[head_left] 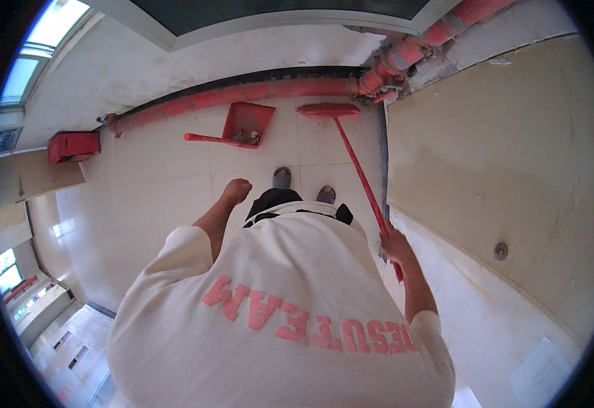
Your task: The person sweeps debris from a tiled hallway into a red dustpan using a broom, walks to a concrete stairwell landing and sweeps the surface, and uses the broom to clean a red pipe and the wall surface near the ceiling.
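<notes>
A red broom slants down toward me on the right, its wide head on the floor by the wall. My right hand is wrapped round its handle near the upper end. My left hand hangs in front of my left side, fingers curled in, with nothing visible in it. Ahead of that hand, apart from it, a red dustpan lies on the floor with its handle pointing left. Some greyish debris sits in the dustpan.
A thick red pipe runs along the foot of the far wall and rises at the right. A tan panel covers the right wall. At the left stands a red box. My feet are on pale floor tiles.
</notes>
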The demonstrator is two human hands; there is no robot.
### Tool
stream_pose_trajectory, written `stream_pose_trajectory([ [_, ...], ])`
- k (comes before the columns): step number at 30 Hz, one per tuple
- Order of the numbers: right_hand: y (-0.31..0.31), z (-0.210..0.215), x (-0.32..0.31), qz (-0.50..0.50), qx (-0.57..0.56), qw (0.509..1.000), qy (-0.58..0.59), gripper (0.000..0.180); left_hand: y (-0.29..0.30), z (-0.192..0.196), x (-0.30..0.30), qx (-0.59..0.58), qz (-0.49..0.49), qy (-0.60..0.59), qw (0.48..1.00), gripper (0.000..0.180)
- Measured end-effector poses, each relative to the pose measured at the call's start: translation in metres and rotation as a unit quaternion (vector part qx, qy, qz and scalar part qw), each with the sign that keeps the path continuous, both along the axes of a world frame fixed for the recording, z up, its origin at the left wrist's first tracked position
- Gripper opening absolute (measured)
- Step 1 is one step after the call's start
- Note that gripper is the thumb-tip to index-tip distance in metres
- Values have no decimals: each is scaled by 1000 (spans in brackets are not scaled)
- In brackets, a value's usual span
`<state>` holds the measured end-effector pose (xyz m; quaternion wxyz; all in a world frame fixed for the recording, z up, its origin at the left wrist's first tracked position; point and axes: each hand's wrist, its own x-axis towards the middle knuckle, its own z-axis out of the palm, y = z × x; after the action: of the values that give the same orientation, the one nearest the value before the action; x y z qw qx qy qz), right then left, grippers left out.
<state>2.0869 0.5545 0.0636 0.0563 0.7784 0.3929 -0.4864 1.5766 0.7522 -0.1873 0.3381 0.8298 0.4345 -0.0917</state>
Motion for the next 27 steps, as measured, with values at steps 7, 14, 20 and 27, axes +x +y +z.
stream_pose_trajectory([
  [7,83,-55,-12,96,-3,995,30,53,8,30,-22,74,-95,65,991,9],
  [14,14,-47,55,169,-38,981,-84,53,-2,42,-31,-261,387,48,883,32],
  [20,-23,27,66,27,-94,994,-54,51,16,19,-50,-91,529,41,843,80],
  [27,18,-4,35,-125,-68,990,20,52,79,55,-54,23,579,0,815,90],
])
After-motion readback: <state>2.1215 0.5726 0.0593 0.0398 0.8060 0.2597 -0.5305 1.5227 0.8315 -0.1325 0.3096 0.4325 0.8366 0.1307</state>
